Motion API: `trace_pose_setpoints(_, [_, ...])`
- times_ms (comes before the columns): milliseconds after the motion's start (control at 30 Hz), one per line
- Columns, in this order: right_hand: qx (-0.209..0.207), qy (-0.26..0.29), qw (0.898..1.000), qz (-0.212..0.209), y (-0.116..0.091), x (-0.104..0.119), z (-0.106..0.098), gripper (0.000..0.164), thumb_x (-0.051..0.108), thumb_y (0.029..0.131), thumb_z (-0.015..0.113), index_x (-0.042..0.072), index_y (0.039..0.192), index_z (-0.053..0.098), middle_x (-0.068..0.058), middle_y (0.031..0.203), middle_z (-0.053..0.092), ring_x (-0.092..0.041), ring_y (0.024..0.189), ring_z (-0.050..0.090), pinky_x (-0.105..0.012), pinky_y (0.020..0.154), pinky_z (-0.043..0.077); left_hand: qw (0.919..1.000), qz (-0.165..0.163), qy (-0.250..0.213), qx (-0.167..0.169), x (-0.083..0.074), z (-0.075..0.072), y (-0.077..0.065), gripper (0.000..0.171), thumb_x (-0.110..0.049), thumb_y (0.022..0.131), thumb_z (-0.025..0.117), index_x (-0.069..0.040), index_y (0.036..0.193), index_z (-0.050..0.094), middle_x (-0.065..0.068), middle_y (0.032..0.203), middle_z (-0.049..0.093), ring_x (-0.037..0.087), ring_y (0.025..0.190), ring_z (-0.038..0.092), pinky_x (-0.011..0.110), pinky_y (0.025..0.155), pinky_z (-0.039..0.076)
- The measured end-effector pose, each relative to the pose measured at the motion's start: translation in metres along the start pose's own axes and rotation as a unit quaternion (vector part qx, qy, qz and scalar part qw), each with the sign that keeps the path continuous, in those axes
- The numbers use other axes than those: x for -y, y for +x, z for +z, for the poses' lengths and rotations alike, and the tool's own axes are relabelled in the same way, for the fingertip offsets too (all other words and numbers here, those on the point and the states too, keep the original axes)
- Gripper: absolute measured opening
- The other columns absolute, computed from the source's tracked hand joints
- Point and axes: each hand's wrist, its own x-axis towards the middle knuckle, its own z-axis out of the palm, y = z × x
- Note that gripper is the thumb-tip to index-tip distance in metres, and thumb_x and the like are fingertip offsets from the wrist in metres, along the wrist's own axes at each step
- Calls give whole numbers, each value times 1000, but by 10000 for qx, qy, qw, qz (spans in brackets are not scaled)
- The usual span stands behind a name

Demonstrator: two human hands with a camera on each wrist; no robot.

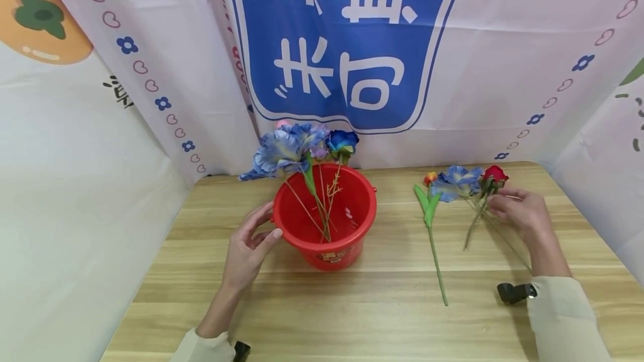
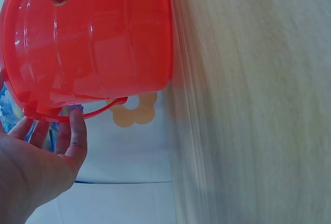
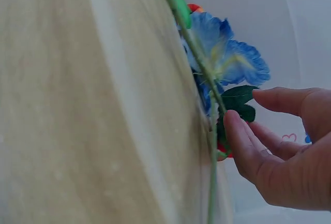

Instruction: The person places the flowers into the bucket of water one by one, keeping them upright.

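Pale wood-grain tabletop [image 1: 392, 317] lies beneath both hands, backed by a white printed cloth [image 1: 513, 71]. Nearest, the left hand [image 1: 245, 256] has its fingers parted and gently bent, the thumb by the near side of a round, glossy red plastic bucket [image 1: 364, 227] and the fingers at its outer side; this touch seems meant to steady it. The bucket stands upright just right of those fingers. Light-blue ruffled fabric flowers [image 1: 282, 149] and a deep-blue artificial rose [image 1: 343, 141] rise from it beyond the fingertips, their stems leaning on the far rim, probably because they are long and top-heavy.

Across the table, the right hand [image 1: 523, 214] reaches just under the bloom of a red artificial rose [image 1: 495, 175], likely where the stem is easiest to take. Left of those fingers lie a blue ruffled flower [image 1: 457, 182] and an orange-red tulip with green plastic leaves [image 1: 427, 205].

Only the right wrist view shows its thumb touching the stem, the forefinger apart beside a dark leaf [image 3: 240, 95]. The left wrist view adds the bucket's thin handle [image 2: 98, 112] against the fingertips; only the head view shows the bucket's inside.
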Motion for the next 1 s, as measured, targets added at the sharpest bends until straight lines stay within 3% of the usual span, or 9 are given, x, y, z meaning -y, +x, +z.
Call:
trace_pose_setpoints(167, [275,516,9982,151,6,-5,1,43,-7,101,65,-9,138,43,8,85,78,-4,82,78,-22,83,65,10000,6,-8,-19,0,-1,-1,58,9,96,71,-2,151,59,18,153,57,11,129,64,22,96,62])
trace_pose_setpoints(333, [425,447,9978,251,14,-10,-1,55,-4,104,62,-18,148,32,10,86,77,-2,83,77,-22,81,65,10000,85,-1,2,0,-1,-1,57,8,96,71,1,151,58,18,152,58,10,129,63,21,96,62])
trace_pose_setpoints(467, [476,408,9975,313,18,-12,-2,67,-3,104,62,-18,156,23,12,86,77,-1,83,77,-21,80,66,9999,157,27,33,1,-1,-1,56,8,97,70,3,150,58,18,151,58,9,128,63,21,95,62])
trace_pose_setpoints(567, [435,535,9970,346,19,-12,-2,59,-4,102,65,-12,151,33,12,86,78,-2,82,77,-22,78,66,9999,151,-7,6,0,0,-1,56,8,96,71,2,150,58,17,152,58,10,128,64,21,95,62])
trace_pose_setpoints(733, [223,1093,9933,315,16,-9,-1,32,-10,98,69,1,122,50,5,83,79,-7,78,78,-24,75,66,9999,114,-33,-58,1,0,-1,57,10,94,71,1,149,59,18,152,58,11,128,64,22,95,63])
trace_pose_setpoints(1000, [22,633,9979,123,5,6,4,39,1,97,77,11,127,55,14,87,79,-3,80,78,-23,76,66,10000,29,37,-9,0,-1,-2,57,7,96,72,-3,151,59,16,154,57,12,131,62,22,96,62])
